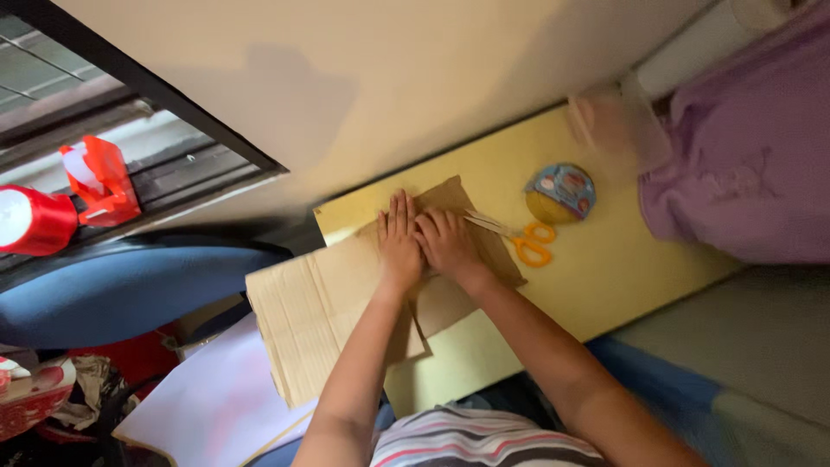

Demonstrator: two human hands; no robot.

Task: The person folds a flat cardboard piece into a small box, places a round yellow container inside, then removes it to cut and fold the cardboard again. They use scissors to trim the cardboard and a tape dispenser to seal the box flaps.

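Note:
A sheet of brown cardboard (311, 311) lies across a pale yellow table (605, 268), one part overhanging the table's edge. My left hand (398, 238) presses flat on the cardboard, fingers straight and together. My right hand (445, 244) rests right beside it, fingers bent down on the same cardboard. Both hands touch each other at the middle of the sheet. Orange-handled scissors (523, 240) lie on the table just beyond my right hand, blades partly on the cardboard.
A round tin with a colourful lid (560, 193) sits by the scissors. A purple cloth (743, 164) hangs at the table's far end. Off the table are a blue chair (112, 290), white paper (216, 398) and red containers (99, 177).

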